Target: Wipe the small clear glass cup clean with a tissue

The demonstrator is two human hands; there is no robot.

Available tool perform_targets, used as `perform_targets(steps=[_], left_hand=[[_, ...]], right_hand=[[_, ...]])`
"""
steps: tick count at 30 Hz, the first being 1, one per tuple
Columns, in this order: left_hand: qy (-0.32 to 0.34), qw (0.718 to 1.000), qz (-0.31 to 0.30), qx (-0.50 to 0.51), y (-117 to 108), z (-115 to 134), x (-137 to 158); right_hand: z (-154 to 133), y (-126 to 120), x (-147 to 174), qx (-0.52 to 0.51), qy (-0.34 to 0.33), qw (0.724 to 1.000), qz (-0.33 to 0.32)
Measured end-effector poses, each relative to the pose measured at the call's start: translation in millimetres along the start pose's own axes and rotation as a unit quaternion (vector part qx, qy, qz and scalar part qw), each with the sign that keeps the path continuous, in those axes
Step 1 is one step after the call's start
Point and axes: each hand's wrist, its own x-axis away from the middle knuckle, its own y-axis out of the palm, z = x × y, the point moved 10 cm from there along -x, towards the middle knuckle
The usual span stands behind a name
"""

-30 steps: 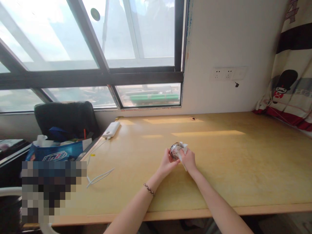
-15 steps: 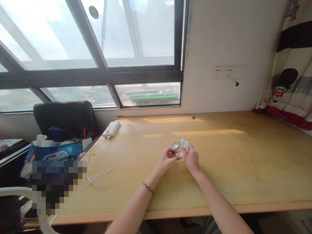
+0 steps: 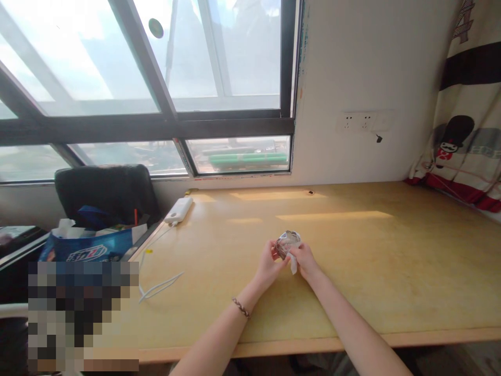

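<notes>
Above the middle of the wooden table, my left hand (image 3: 269, 265) grips a small shiny, brownish, glass-like round piece (image 3: 287, 242) by its left side. Its exact kind is too small to make out. My right hand (image 3: 307, 260) pinches a white tissue (image 3: 294, 266) against the right side of that piece. Part of the tissue hangs down between the two hands. Both hands are closed, and their fingers partly hide the piece.
On the table's left edge lies a white power strip (image 3: 179, 210) with a looped white cable (image 3: 160, 286). A black chair (image 3: 105, 190) holding a blue bag (image 3: 88, 249) stands at the left. Wall sockets (image 3: 357, 121) and a curtain (image 3: 465, 125) are at the right.
The round piece has turned so its broad shiny side shows. My right hand has moved slightly down with the tissue, which now hangs lower instead of sticking up above the fingers.
</notes>
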Motion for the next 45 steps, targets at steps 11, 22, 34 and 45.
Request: perform_targets(steps=[11, 22, 34, 45], left_hand=[[-0.058, 0.998, 0.0, 0.004, -8.8, 7.8, -0.7], [0.008, 0.99, -0.005, -0.139, -10.9, 16.1, 1.2], [0.112, 0.993, -0.005, -0.041, -0.1, 44.8, 7.8], [-0.316, 0.846, -0.153, 0.403, 48.6, -25.8, 23.8]], right_hand=[[-45.0, -21.0, 13.8, 0.303, -0.124, 0.936, 0.13], [-83.9, -2.1, 38.9, 0.4, -0.323, 0.856, 0.051], [-62.8, -16.6, 16.2, 0.152, -0.186, 0.97, 0.046], [-85.2, -35.1, 41.3, 0.155, -0.318, 0.924, 0.146]])
